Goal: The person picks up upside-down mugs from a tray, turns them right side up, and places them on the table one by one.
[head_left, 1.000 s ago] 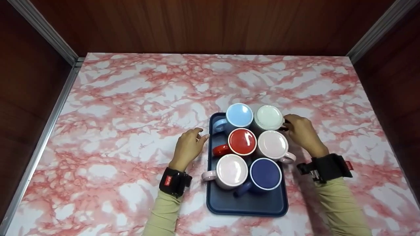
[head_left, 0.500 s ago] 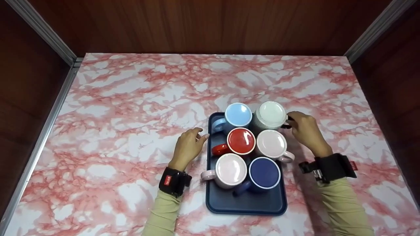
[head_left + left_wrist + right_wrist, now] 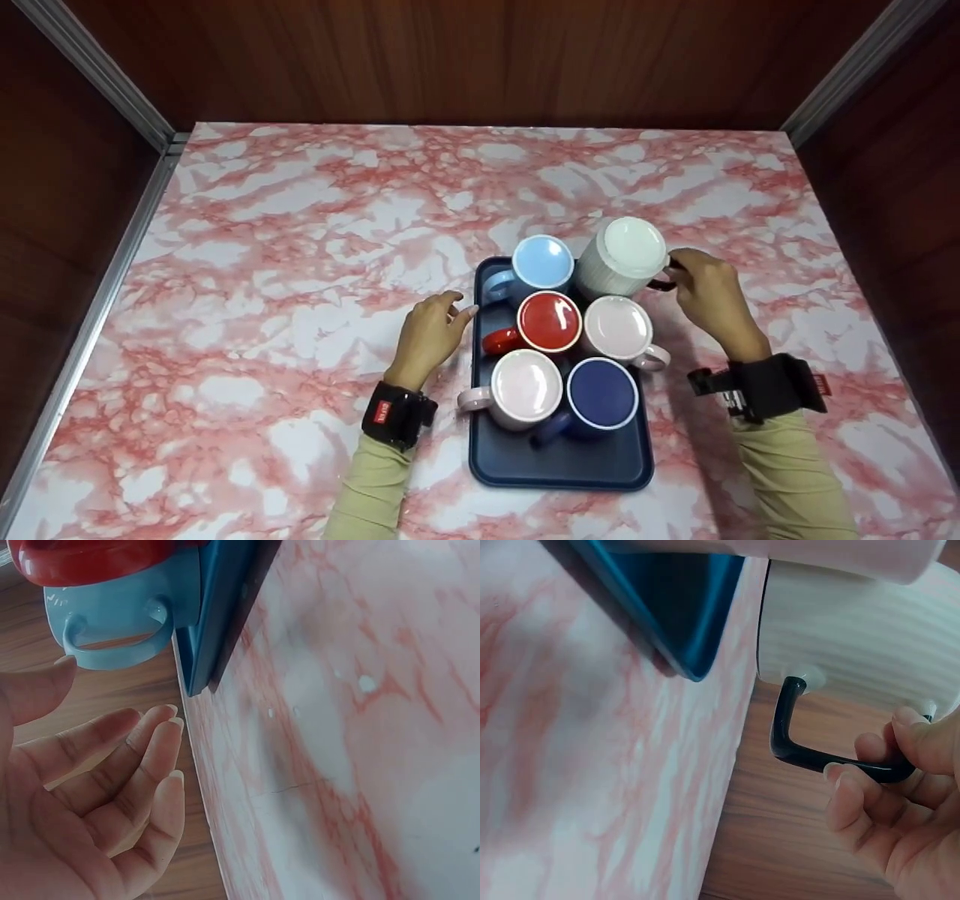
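A white ribbed mug with a black handle is upside down, raised above the far right corner of the dark blue tray. My right hand pinches that handle between thumb and fingers. On the tray, also bottom up, stand a light blue mug, a red mug, a pale pink mug, another pale pink mug and a navy mug. Beside the tray's left edge is my left hand, holding nothing, its fingers loosely bent.
The tray lies on a red-and-white marbled table. Dark wooden panels close off the back and sides, with metal strips at the corners. One pink mug's handle juts past the tray's left rim.
The white mug has risen from the tray, moving up and slightly right with my right hand. My left hand has stayed in place.
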Demonstrator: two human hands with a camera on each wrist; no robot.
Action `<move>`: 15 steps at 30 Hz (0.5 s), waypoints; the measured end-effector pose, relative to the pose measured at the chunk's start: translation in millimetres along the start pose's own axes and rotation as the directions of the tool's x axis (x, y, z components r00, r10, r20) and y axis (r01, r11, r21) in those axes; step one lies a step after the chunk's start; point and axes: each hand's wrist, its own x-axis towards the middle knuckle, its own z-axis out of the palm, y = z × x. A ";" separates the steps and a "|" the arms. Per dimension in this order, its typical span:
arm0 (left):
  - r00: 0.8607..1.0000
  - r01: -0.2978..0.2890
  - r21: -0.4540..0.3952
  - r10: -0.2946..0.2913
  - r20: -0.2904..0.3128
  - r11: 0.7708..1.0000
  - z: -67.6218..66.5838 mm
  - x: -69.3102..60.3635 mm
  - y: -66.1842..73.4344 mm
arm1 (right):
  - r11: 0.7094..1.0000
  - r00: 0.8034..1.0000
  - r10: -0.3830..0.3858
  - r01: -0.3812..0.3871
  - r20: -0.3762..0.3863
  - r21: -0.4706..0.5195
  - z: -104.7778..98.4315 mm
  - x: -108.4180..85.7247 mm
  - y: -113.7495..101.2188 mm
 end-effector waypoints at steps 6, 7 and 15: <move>1.000 -0.011 -0.004 0.011 -0.002 1.000 -1.9 -0.7 1.4 | 1.000 0.998 -0.009 0.009 -0.055 -0.001 -4.9 1.9 -6.1; 1.000 -0.013 -0.004 0.013 -0.005 1.000 -2.4 -0.9 1.7 | 1.000 0.998 -0.008 0.008 -0.065 -0.001 -5.6 2.0 -7.2; 1.000 -0.007 -0.018 0.007 -0.002 1.000 -4.3 -0.7 3.6 | 1.000 0.990 0.005 -0.006 -0.141 -0.011 -11.7 3.8 -18.0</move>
